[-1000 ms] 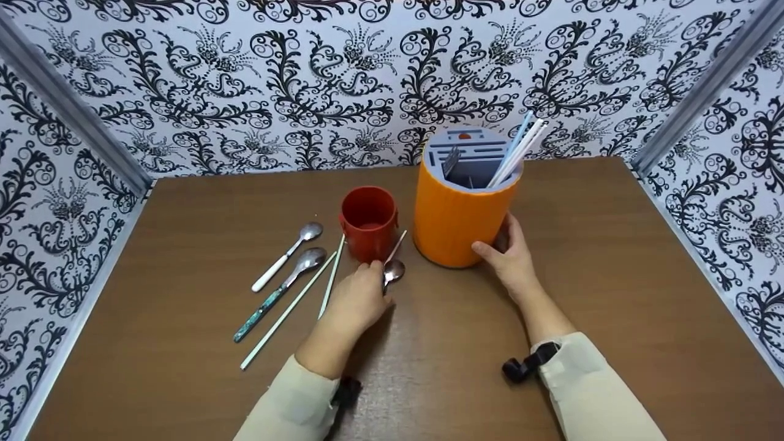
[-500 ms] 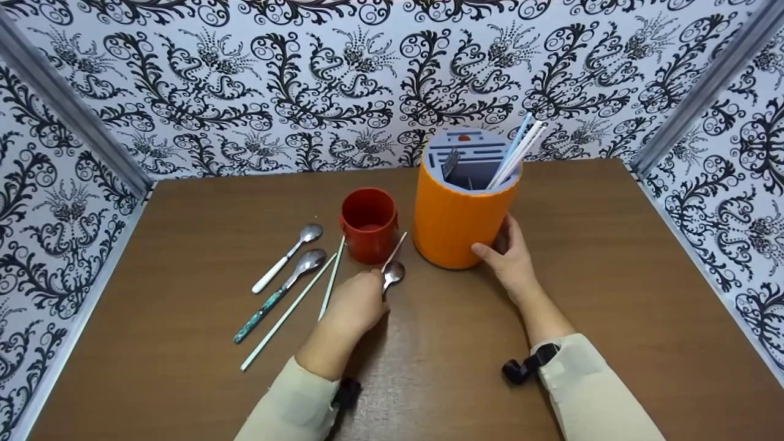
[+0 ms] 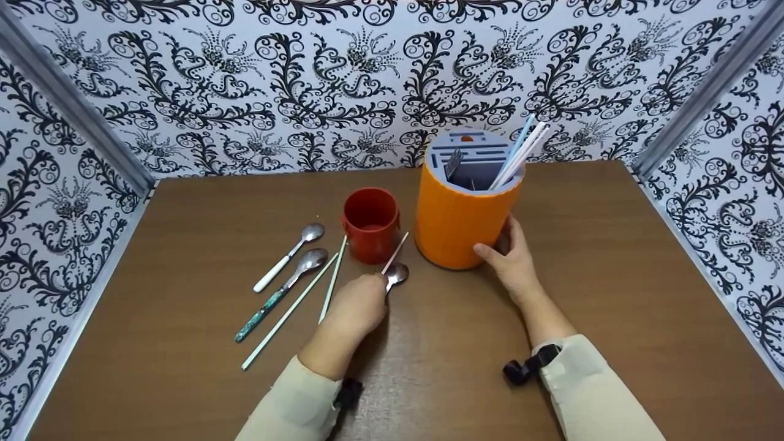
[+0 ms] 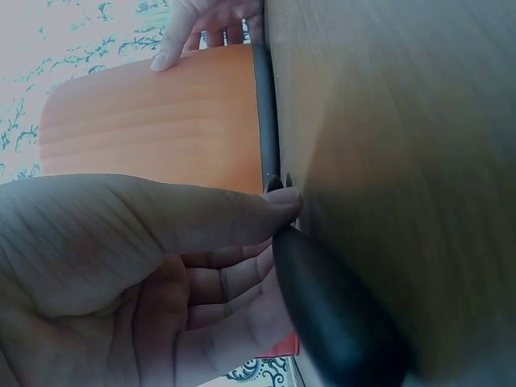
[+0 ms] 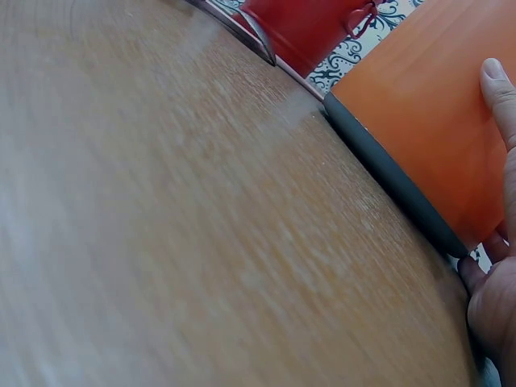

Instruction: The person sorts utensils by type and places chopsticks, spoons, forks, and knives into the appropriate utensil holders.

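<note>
My left hand (image 3: 358, 304) is low over the table, pinching a spoon (image 3: 397, 273) whose metal bowl shows past the fingers. Its thick black handle (image 4: 334, 310) runs from between thumb and fingers in the left wrist view, close to the wood. Beside that bowl, a thin pinkish chopstick (image 3: 395, 252) runs out from under the same hand. With thumb in front and fingers behind, my right hand (image 3: 513, 264) holds the lower right side of an orange cutlery holder (image 3: 462, 229), which stands upright on its dark base. Forks and several white and blue chopsticks stand in it.
A red cup (image 3: 370, 245) stands just beyond my left hand, left of the holder. To the left lie a white-handled spoon (image 3: 272, 273), a teal-handled spoon (image 3: 263, 313) and two pale green chopsticks (image 3: 288, 315). A patterned wall (image 3: 275, 92) closes the table's far edge.
My left hand has drawn slightly back toward me along the spoon, uncovering more of the chopstick beside it. The right hand and the holder have stayed in place.
</note>
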`<state>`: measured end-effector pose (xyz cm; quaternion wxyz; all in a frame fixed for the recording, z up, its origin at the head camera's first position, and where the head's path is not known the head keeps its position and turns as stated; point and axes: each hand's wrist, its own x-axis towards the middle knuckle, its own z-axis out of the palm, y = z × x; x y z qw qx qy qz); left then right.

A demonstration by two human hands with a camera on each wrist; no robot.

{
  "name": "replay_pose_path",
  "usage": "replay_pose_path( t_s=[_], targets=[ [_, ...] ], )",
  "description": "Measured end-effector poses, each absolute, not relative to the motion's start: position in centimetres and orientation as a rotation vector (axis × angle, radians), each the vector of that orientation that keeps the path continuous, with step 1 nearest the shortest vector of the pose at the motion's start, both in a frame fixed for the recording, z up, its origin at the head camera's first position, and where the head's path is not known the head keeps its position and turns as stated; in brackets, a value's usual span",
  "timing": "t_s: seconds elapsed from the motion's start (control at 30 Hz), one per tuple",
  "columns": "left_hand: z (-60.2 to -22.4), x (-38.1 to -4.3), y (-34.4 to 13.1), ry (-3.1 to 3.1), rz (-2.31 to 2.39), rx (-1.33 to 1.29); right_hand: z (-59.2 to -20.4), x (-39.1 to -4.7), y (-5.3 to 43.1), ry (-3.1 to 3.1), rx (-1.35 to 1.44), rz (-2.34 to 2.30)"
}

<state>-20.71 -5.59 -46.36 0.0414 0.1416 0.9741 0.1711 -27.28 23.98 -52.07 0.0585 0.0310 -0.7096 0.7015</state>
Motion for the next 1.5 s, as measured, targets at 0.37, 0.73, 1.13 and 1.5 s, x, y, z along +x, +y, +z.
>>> replay_pose_path(
  t_s=[0.37,0.73,1.13,1.5],
  targets=[
    [-46.2,-21.2,-5.9,2.951,0.543,0.455,-51.8,-27.3,24.1,-2.185,0.072,2.126],
    [-46.4,-21.7,-6.0,2.926,0.512,0.449,-51.8,-27.5,24.0,-2.201,0.045,2.114],
    [-45.9,-21.7,-6.0,2.958,0.511,0.474,-51.9,-27.3,23.9,-2.205,0.041,2.108],
    [-45.1,-21.5,-6.0,3.065,0.673,0.493,-51.8,-27.2,23.9,-2.232,0.033,2.092]
  ],
)
